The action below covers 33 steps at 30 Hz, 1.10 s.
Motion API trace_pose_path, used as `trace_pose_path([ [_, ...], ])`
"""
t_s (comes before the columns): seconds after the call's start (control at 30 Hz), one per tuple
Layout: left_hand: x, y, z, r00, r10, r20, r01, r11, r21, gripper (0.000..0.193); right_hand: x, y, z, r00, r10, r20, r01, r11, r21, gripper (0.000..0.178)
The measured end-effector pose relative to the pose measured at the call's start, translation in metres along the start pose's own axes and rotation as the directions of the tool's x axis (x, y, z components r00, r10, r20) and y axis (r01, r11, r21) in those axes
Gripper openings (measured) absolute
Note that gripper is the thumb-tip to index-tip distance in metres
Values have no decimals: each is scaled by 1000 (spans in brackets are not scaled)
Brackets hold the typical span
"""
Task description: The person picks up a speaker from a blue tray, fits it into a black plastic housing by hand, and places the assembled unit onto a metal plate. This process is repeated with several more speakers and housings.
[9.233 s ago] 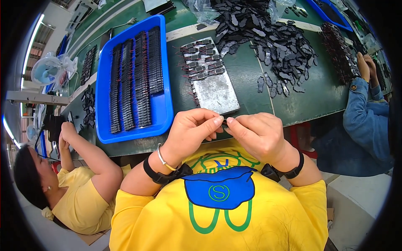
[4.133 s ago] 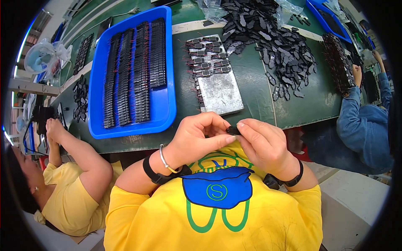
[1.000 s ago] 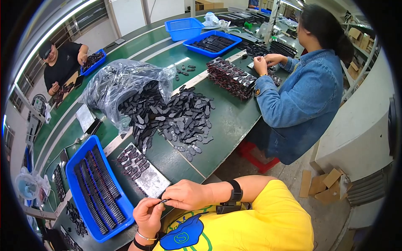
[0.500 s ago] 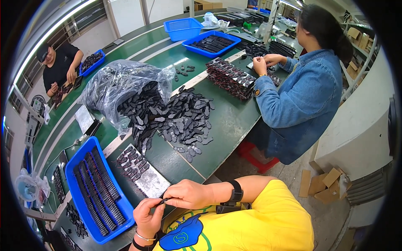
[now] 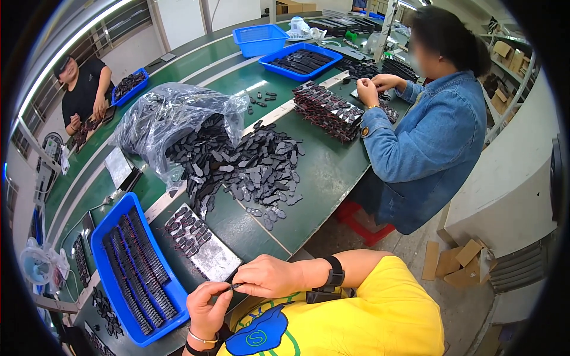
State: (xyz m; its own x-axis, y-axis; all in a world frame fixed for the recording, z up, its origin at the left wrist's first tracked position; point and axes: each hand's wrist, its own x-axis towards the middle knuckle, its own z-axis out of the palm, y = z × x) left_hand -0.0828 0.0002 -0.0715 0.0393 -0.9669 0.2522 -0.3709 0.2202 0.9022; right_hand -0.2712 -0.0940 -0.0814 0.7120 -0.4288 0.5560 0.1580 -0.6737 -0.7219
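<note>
Left hand (image 5: 206,304) and right hand (image 5: 265,276) pinch one black part (image 5: 236,286). Uneven finger pressure could make it slip free.

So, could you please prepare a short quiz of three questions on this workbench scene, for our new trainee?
1. True or false: the camera wearer's left hand and right hand hold a small black part between their fingertips.
2. Choose what lies at the mouth of the crumpled clear plastic bag: (a) cardboard boxes, (b) flat black pieces, (c) blue trays.
3. Fill in: in the picture, the rectangular silvery metal plate lies to the ___ of the nearest long blue plastic tray.

Key: 1 true; 2 b; 3 right.
</note>
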Motion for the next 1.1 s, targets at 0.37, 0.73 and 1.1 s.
trace_pose_path([
  [0.37, 7, 13, 0, 995, 88, 40, -94, 980, 176, 12, 1, 4, -1, 994, -101, -32, 100, 995, -13, 12],
  [0.73, 0, 6, 4, 999, 40, 24, -43, 993, 109, 10, -5, 2, 1, 1000, -3, -5, 3, 995, 96, 14],
  [1.1, 2, 7, -2, 999, -41, 35, 39, 997, 61, 11, -3, 1, -5, 1000, 31, 6, -31, 998, 60, 19],
])
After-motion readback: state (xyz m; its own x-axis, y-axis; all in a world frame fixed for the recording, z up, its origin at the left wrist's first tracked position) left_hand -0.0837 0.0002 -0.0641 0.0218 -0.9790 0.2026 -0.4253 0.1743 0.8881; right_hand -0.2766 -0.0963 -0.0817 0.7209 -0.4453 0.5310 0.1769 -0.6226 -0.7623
